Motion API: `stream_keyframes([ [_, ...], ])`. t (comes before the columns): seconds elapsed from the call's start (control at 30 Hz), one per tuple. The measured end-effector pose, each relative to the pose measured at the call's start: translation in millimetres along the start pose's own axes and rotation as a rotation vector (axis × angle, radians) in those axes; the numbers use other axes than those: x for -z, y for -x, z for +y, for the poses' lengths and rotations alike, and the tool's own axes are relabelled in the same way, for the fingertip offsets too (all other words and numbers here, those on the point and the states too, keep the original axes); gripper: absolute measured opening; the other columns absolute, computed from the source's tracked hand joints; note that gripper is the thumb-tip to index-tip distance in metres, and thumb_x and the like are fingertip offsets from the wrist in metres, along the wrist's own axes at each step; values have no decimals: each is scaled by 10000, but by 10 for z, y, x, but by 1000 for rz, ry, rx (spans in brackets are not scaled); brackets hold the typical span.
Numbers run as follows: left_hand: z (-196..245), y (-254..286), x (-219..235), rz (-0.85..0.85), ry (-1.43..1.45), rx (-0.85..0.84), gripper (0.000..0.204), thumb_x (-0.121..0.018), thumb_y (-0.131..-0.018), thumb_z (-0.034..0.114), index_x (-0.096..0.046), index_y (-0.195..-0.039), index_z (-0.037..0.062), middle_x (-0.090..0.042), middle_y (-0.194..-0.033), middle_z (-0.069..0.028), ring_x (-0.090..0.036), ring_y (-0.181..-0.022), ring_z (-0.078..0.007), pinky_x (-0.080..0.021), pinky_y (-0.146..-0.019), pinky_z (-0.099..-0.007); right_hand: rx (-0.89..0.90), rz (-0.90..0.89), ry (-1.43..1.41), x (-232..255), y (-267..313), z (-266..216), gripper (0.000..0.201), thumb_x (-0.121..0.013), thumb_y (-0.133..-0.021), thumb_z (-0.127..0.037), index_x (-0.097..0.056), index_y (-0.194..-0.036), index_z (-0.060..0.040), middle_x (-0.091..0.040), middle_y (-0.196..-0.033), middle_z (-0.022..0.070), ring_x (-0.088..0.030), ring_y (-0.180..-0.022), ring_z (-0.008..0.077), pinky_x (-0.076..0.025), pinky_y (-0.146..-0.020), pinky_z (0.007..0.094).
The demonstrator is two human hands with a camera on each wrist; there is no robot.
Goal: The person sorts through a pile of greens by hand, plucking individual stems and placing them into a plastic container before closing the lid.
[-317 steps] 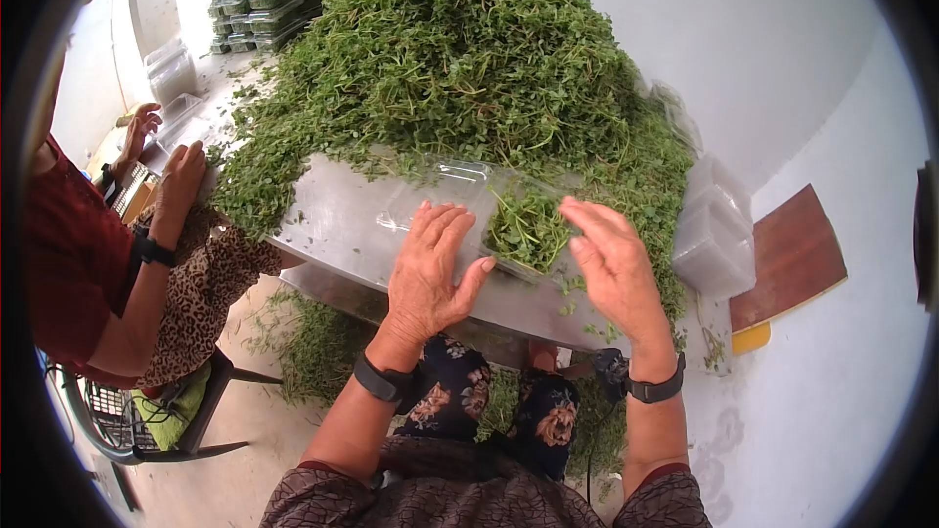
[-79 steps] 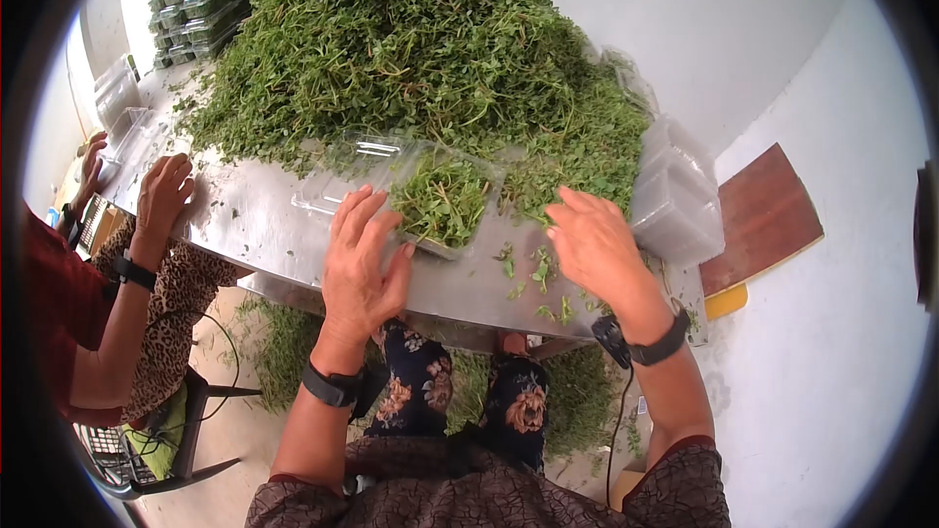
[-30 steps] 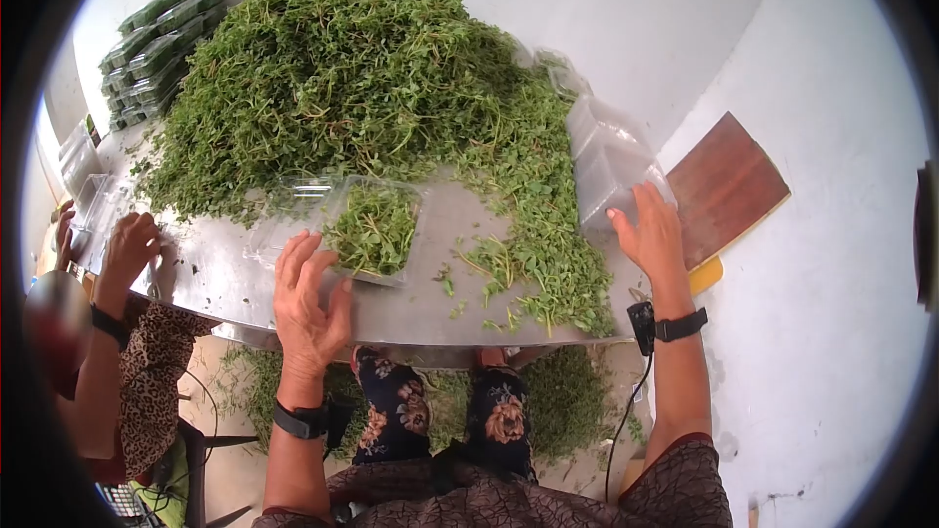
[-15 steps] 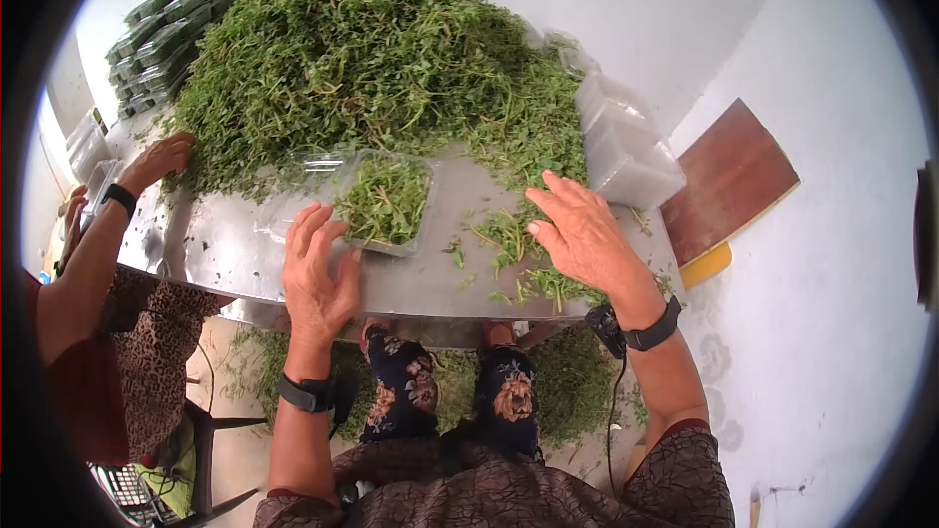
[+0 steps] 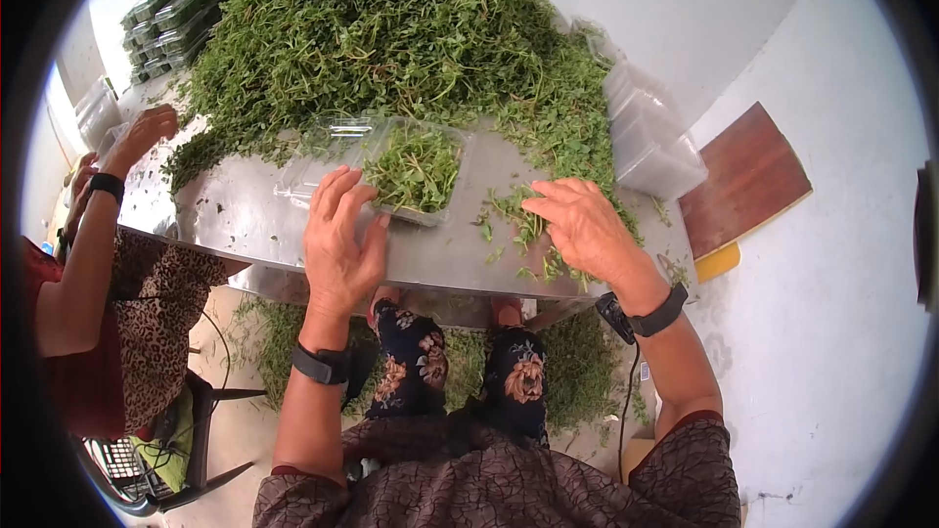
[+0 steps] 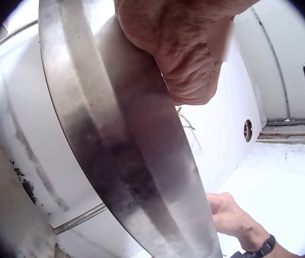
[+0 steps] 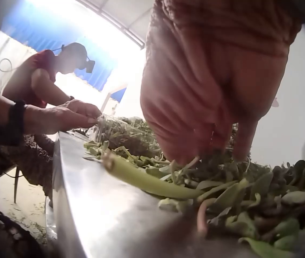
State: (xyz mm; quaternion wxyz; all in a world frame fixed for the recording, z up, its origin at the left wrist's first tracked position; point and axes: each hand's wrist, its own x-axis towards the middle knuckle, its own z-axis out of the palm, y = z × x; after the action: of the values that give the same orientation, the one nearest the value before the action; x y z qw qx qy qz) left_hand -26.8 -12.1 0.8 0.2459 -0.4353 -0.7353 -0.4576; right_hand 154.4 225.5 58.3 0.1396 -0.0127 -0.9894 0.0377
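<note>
A clear plastic clamshell box [image 5: 416, 171] lies on the metal table with its tray full of leafy green sprigs and its lid [image 5: 313, 161] folded out to the left. My left hand [image 5: 342, 240] is at the box's front left corner, fingers relaxed over the lid side and thumb by the tray edge. To the right of the box, my right hand [image 5: 592, 235] reaches over loose sprigs [image 5: 514, 205] on the table. In the right wrist view its fingers [image 7: 244, 140] point down into the greens [image 7: 233, 204], and the fingertips are hidden among the leaves.
A large heap of greens [image 5: 381, 39] fills the back of the table. Stacked clear boxes [image 5: 655, 142] stand at the right edge, beside a brown board [image 5: 748, 186]. Filled boxes [image 5: 186, 10] are piled at back left. Another person's hand [image 5: 147, 132] is at the left.
My right hand has come left from beside the stacked boxes onto the loose sprigs, which now lie less spread out. My left hand has stayed at the box. The other person's hand reached the heap and drew back.
</note>
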Motion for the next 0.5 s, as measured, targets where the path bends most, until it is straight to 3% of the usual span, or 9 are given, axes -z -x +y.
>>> stream_keyframes([
  [0.23, -9, 0, -9, 5, 2, -5, 294, -641, -729, 14, -613, -1021, 34, -580, -1215, -165, -505, -1209, -373, -414, -1000, -449, 58, -10, -14, -58, -126, 50, 235, -616, -712, 22, -670, -939, -2, -646, -1101, 153, -544, -1109, 320, -384, -993, 440],
  [0.33, -10, -3, -6, 2, 0, 0, 289, -642, -737, 24, -614, -1024, 36, -581, -1214, -166, -504, -1213, -370, -415, -1002, -448, 45, 1, 21, 41, -203, 80, 145, -610, -729, 15, -660, -865, 7, -660, -1010, 143, -580, -1042, 298, -436, -920, 417],
  [0.4, -21, 1, -8, -4, -2, 1, 284, -641, -743, 26, -614, -1025, 36, -581, -1212, -166, -503, -1215, -369, -414, -1004, -448, 14, 252, -118, 81, -190, 171, 110, -571, -793, -18, -671, -837, -23, -654, -907, 114, -584, -970, 276, -472, -853, 426],
  [0.43, -28, 1, -9, -5, -7, 1, 279, -639, -749, 29, -614, -1026, 36, -582, -1211, -167, -503, -1217, -368, -414, -1005, -448, -52, 324, -113, 230, -172, 92, 96, -544, -826, -18, -632, -855, 8, -661, -868, 107, -621, -843, 253, -509, -744, 381],
  [0.47, -33, 0, -14, -13, -2, -2, 279, -639, -749, 29, -614, -1026, 36, -582, -1211, -167, -503, -1217, -368, -414, -1005, -448, -61, 324, -113, 366, -138, 32, 96, -544, -826, -18, -632, -855, 8, -661, -868, 107, -621, -843, 253, -509, -744, 381],
  [0.5, -36, -1, -20, 0, -16, -23, 292, -643, -735, 21, -596, -1024, 33, -579, -1189, -172, -507, -1196, -385, -420, -992, -457, -213, 317, -234, 494, -95, -12, 98, -534, -848, -28, -619, -869, 16, -658, -842, 113, -618, -770, 226, -504, -704, 353],
])
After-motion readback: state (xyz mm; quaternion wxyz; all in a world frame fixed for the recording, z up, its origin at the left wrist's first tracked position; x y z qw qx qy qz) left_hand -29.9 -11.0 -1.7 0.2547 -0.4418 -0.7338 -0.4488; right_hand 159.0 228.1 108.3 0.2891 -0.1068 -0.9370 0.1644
